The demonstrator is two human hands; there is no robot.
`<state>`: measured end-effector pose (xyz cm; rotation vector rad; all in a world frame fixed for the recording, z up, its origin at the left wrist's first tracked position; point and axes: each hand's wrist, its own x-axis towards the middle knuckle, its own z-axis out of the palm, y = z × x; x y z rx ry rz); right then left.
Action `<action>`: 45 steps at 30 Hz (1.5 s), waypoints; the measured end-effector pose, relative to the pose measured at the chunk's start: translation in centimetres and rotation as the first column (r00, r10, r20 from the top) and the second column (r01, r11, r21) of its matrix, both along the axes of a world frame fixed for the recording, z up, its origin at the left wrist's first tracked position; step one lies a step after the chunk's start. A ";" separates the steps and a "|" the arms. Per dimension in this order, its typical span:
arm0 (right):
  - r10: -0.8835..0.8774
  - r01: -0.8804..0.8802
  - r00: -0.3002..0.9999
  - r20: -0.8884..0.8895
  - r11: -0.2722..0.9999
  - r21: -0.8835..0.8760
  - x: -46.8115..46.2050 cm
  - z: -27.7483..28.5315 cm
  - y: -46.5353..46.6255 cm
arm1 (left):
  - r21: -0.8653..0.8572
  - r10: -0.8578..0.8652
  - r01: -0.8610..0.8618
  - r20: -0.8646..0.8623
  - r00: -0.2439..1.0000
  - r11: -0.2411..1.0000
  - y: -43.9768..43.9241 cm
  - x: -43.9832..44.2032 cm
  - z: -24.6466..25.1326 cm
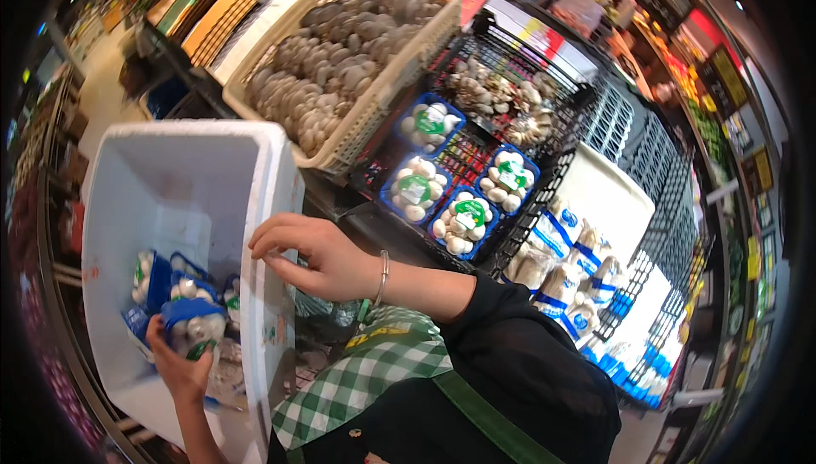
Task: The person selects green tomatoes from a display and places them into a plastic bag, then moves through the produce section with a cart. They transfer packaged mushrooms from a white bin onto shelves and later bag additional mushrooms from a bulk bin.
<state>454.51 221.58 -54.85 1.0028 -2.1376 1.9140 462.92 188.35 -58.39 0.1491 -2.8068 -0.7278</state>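
My left hand (182, 359) is inside a white foam box (271, 209), gripping a blue tray of white button mushrooms (197, 330) wrapped in clear film with a green label. Other such packs (150, 276) lie around it near the bottom, some tilted. My right hand (315, 253), with a bangle at the wrist, is over the box's near rim, fingers loosely bent and holding nothing; whether the fingertips touch the rim is unclear. To the right, several blue trays of white mushrooms (414, 190) sit in a black mesh crate (558, 164), beside loose brownish mushrooms (503, 91).
A cream plastic crate (382, 113) full of grey oyster mushrooms (338, 62) stands behind the box. Bagged mushrooms with blue-and-white wrapping (561, 279) lie at right, by a cream tray (615, 183). Produce shelves (720, 139) line the far right.
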 end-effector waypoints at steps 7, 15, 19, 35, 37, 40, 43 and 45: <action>-0.056 0.046 0.995 -0.077 0.991 -0.126 0.8 2.1 2.3 | -0.210 -0.190 0.079 -0.585 0.788 0.975 4.3 -2.3 10.4; -0.317 0.307 0.947 -0.059 0.942 -0.138 0.6 3.7 11.0 | 0.237 -0.709 0.775 -0.312 0.632 0.586 22.8 -10.9 12.3; -0.410 0.487 0.832 0.374 0.862 -0.138 -1.6 -0.5 21.3 | 0.086 -0.806 0.825 -0.176 0.565 0.559 24.3 -12.6 12.4; -0.954 0.599 0.218 0.206 0.298 0.743 -8.9 -10.7 36.4 | 0.108 -0.619 0.613 0.038 0.784 0.783 18.6 -11.2 8.7; -0.942 0.591 0.245 0.230 0.333 0.735 -9.2 -11.1 36.8 | 0.109 -0.621 0.615 0.030 0.783 0.781 18.7 -11.2 8.4; -0.853 0.570 0.243 0.461 0.510 0.644 -9.3 -11.5 37.1 | 0.084 -0.624 0.621 0.024 0.781 0.780 18.9 -11.5 8.0; -0.817 0.591 0.223 0.532 0.547 0.593 -9.2 -11.2 37.1 | 0.074 -0.624 0.621 0.025 0.781 0.780 19.2 -11.8 7.6; -0.810 0.586 0.234 0.538 0.559 0.587 -9.0 -11.0 37.0 | 0.054 -0.641 0.640 0.011 0.767 0.766 19.3 -12.1 7.3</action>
